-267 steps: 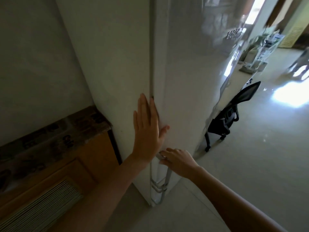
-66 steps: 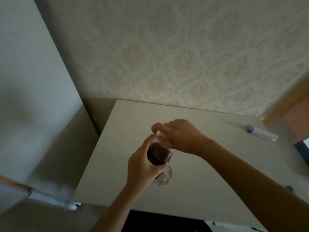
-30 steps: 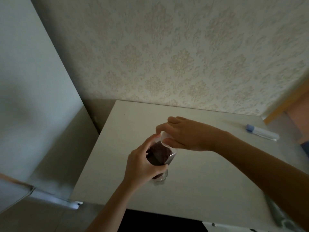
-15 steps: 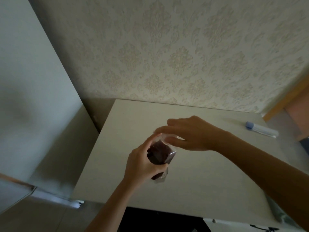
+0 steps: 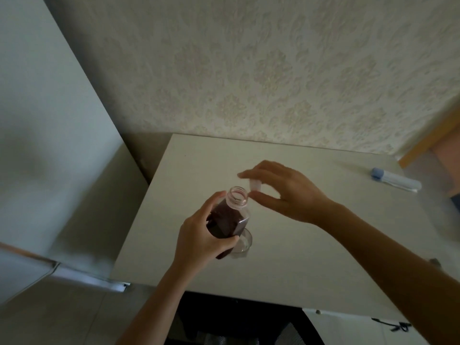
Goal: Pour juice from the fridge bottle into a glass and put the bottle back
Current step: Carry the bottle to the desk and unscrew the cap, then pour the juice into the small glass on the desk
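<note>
My left hand grips a clear bottle of dark red juice, held upright above the white table. The bottle's mouth is uncovered. My right hand pinches the white cap just right of and slightly above the mouth. A clear glass stands on the table directly behind and below the bottle, mostly hidden by it; whether it holds juice I cannot tell.
The white fridge side rises at the left, close to the table's left edge. A patterned wall backs the table. A white tube with a blue cap lies at the far right. A dark gap shows under the table's front edge.
My right hand has lifted the cap off the bottle and moved it slightly right, so the mouth stands bare. The left hand keeps the same grip on the bottle.
</note>
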A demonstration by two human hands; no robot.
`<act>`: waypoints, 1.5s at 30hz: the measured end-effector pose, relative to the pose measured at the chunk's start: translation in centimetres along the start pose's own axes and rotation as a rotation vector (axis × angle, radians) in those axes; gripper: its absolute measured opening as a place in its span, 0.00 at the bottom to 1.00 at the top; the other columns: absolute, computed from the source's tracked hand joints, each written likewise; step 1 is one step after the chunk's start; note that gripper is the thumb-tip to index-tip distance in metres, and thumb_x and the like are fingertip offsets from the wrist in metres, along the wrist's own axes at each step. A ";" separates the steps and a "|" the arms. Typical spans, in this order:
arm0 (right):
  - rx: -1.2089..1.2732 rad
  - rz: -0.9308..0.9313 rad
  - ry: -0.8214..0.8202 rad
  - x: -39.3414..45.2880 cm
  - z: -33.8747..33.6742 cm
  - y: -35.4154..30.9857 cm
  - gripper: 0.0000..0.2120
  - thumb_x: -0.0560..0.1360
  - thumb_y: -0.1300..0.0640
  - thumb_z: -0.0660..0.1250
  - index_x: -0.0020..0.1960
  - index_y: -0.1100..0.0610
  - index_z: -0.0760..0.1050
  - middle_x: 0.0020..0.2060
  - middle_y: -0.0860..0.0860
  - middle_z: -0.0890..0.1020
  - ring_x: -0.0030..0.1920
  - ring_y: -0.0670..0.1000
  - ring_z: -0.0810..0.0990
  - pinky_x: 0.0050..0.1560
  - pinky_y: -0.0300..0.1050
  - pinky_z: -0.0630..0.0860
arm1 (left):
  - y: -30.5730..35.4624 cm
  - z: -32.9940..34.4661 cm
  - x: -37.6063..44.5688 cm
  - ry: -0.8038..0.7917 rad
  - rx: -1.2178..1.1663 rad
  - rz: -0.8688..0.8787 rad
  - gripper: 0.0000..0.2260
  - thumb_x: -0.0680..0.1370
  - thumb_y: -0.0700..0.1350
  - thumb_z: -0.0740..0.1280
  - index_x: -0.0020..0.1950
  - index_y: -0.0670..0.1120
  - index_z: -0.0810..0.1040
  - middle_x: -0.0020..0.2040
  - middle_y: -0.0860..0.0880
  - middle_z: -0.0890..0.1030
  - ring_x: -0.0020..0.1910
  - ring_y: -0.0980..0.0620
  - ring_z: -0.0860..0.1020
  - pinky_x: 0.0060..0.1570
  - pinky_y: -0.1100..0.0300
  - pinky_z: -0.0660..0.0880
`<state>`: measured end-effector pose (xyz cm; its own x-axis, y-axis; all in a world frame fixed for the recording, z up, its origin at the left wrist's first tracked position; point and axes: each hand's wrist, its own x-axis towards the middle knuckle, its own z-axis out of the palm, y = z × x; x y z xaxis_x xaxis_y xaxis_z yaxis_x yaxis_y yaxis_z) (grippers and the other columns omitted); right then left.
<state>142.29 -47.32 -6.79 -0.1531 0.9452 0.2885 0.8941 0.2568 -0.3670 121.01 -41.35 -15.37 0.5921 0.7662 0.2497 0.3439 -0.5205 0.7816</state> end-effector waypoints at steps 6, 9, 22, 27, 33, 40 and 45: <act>0.631 0.651 0.275 -5.9 9.0 3.7 0.15 0.67 0.63 0.74 0.51 0.54 0.77 0.48 0.50 0.82 0.49 0.48 0.82 0.48 0.40 0.80 | -2.0 0.4 -1.3 0.027 -0.031 -0.064 0.36 0.59 0.58 0.74 0.64 0.68 0.63 0.57 0.69 0.73 0.54 0.62 0.77 0.51 0.69 0.75; 0.618 0.828 0.185 -8.6 13.9 6.2 0.19 0.65 0.65 0.75 0.50 0.48 0.74 0.51 0.52 0.81 0.49 0.52 0.82 0.46 0.41 0.80 | -3.4 1.0 -1.7 0.013 -0.026 -0.100 0.36 0.60 0.57 0.74 0.66 0.65 0.64 0.57 0.68 0.74 0.56 0.61 0.77 0.53 0.64 0.77; 0.122 0.951 -0.084 -12.8 22.1 10.2 0.31 0.70 0.55 0.72 0.70 0.49 0.65 0.67 0.51 0.73 0.72 0.53 0.63 0.64 0.51 0.66 | -6.2 2.1 -2.7 -0.008 -0.023 -0.194 0.37 0.59 0.56 0.74 0.66 0.62 0.67 0.56 0.64 0.76 0.54 0.61 0.77 0.50 0.57 0.79; 0.293 0.734 -0.100 -10.9 20.5 8.3 0.45 0.64 0.56 0.76 0.74 0.52 0.55 0.74 0.50 0.61 0.75 0.51 0.54 0.72 0.53 0.58 | -6.5 1.7 -2.6 -0.009 -0.032 -0.215 0.37 0.59 0.55 0.75 0.67 0.61 0.67 0.56 0.61 0.78 0.54 0.61 0.77 0.50 0.57 0.79; 0.472 0.654 -0.166 -7.7 20.7 4.1 0.53 0.60 0.45 0.78 0.74 0.47 0.49 0.73 0.46 0.62 0.70 0.46 0.62 0.68 0.46 0.60 | -6.7 1.2 -2.5 -0.011 0.000 -0.201 0.37 0.60 0.57 0.74 0.67 0.61 0.65 0.58 0.60 0.77 0.56 0.58 0.77 0.51 0.57 0.79; 0.488 0.731 -0.154 -6.9 22.0 4.2 0.49 0.58 0.48 0.80 0.71 0.46 0.56 0.67 0.49 0.71 0.65 0.50 0.71 0.63 0.51 0.71 | -7.3 0.9 -2.7 -0.019 0.040 -0.212 0.38 0.60 0.57 0.73 0.68 0.59 0.66 0.60 0.58 0.77 0.57 0.57 0.77 0.52 0.57 0.79; 0.447 0.749 -0.145 -6.6 21.9 4.0 0.43 0.57 0.52 0.80 0.66 0.49 0.62 0.60 0.47 0.76 0.59 0.51 0.75 0.56 0.46 0.72 | -7.4 0.8 -2.6 -0.025 0.066 -0.205 0.37 0.60 0.56 0.74 0.68 0.57 0.67 0.60 0.55 0.78 0.56 0.56 0.77 0.51 0.56 0.79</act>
<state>137.64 -48.09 -29.55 0.3279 0.9054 -0.2697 0.5377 -0.4136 -0.7348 117.48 -39.77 -22.28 0.5225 0.8493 0.0746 0.5055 -0.3791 0.7751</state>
